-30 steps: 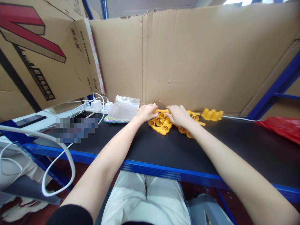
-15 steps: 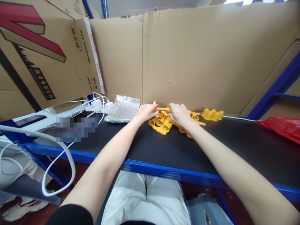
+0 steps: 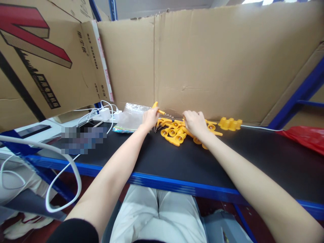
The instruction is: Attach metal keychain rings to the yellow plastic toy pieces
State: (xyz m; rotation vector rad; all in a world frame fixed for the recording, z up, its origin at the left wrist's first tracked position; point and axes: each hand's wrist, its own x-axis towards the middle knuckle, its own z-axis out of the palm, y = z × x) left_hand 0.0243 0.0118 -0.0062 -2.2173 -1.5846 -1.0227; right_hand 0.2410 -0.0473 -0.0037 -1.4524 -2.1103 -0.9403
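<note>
My left hand (image 3: 151, 117) is closed around the yellow handle of a corkscrew-like tool (image 3: 162, 112); its metal spiral points right, towards my other hand. Across the gap my right hand (image 3: 194, 123) has its fingers curled together over the right part of a pile; whatever they hold is hidden. The pile consists of several yellow plastic parts (image 3: 172, 132), some with round cups with metal inside and stubby handles. Beside my left hand, dark metal spirals (image 3: 158, 128) stick out from more yellow handles.
A row of joined yellow cups (image 3: 230, 124) stands right of the pile. Clear plastic packaging (image 3: 134, 116) lies left, near white chargers (image 3: 105, 114) and cables. Cardboard (image 3: 215, 64) walls the back of the black shelf (image 3: 167, 162). A red bag (image 3: 303, 136) lies far right.
My left hand has moved left and slightly up, and the spiral of its tool now shows bare between the hands. My right hand has hardly moved.
</note>
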